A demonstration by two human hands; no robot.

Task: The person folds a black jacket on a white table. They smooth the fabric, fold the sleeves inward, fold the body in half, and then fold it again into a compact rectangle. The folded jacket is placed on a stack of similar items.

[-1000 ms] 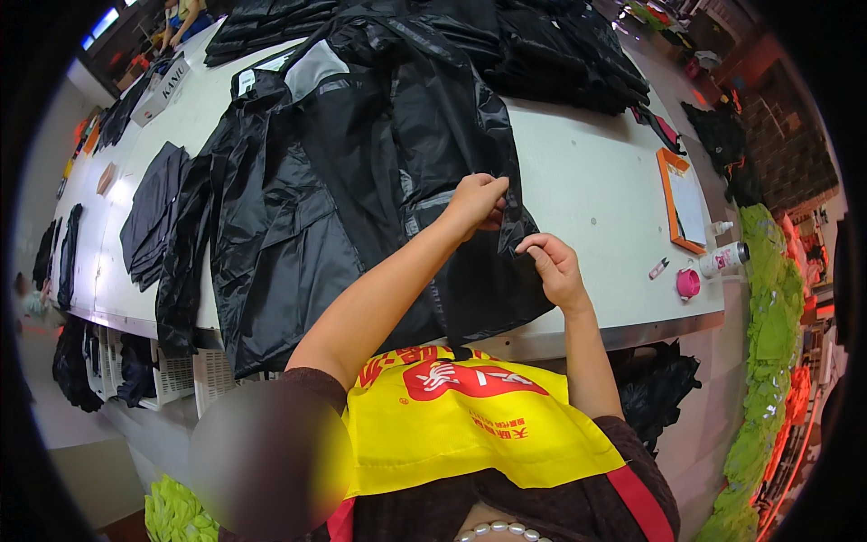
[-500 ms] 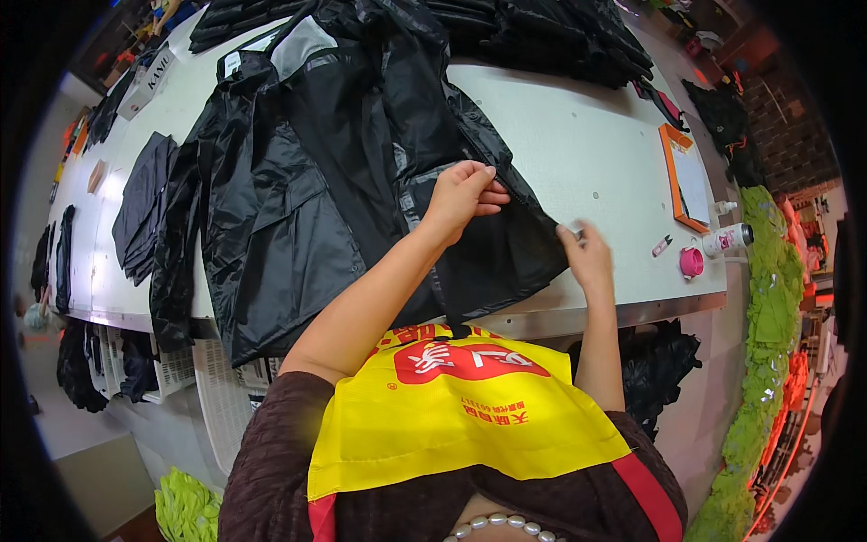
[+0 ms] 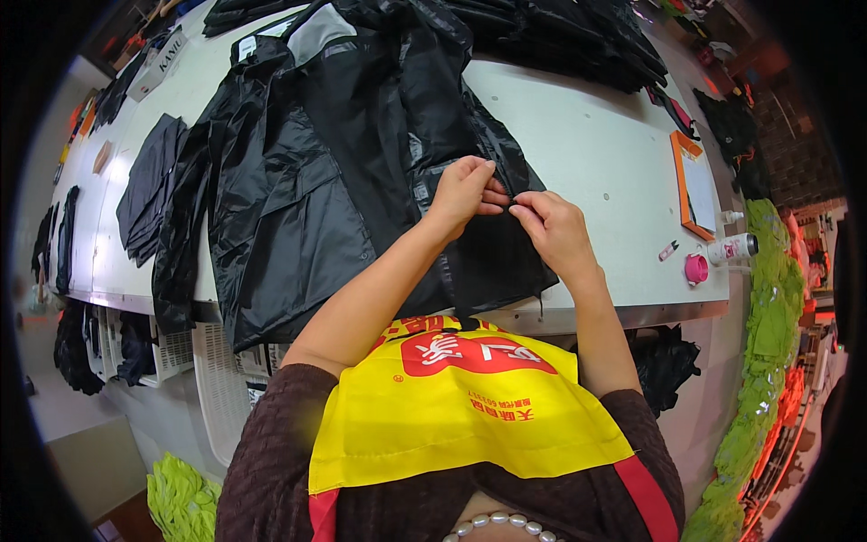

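A shiny black jacket [image 3: 307, 199] lies spread over the table, its collar away from me and its lower hem hanging over the near edge. My left hand [image 3: 465, 194] rests over the right part of the jacket, thumb and forefinger pinched on its fabric near the side edge. Just to its right, my right hand [image 3: 553, 233] pinches at the same edge with thumb and fingertips. The two sets of fingertips are nearly touching. Whatever small bit of fabric or thread lies between the fingers is too small to make out.
Stacked black garments [image 3: 560, 41] stand along the far side of the white table [image 3: 623, 208]. Folded dark cloth [image 3: 153, 194] lies at left. An orange clipboard [image 3: 682, 185], a pink cap [image 3: 695, 268] and a white bottle [image 3: 731, 247] sit at right. White baskets [image 3: 217, 388] stand below the table.
My right hand has moved left and up from the jacket's lower right corner to beside my left hand. My left hand stays pinched on the jacket. The view has shifted slightly.
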